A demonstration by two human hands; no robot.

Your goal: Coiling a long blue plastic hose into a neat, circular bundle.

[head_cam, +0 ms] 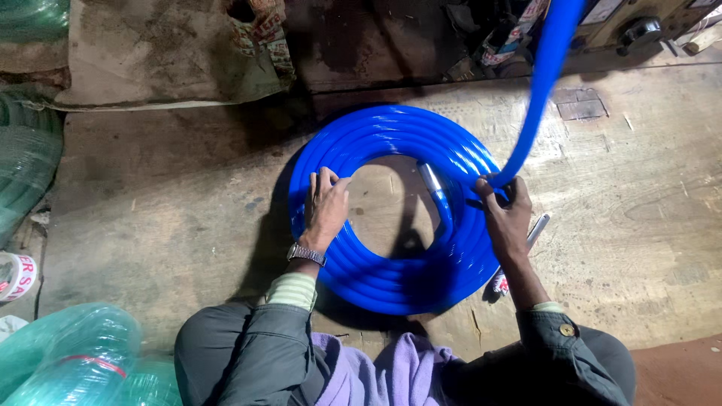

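The left hand [326, 207] lay flat, fingers spread, pressing the inner edge of the blue hose coil [376, 143] on the worn floor [188, 195], while the right hand [505, 214] was closed around the loose hose end [545, 68] rising away, a marker [535, 233], probably, lying just beside it.

Hose tail: we lose the blue hose [553, 53] past the top edge.
Coil: the left hand [325, 207] and right hand [505, 214] cover parts of its turns.
Pen-like object [535, 229]: mostly behind the right wrist; kind unclear.
Green bundles [68, 353]: cut by the left and bottom edges.
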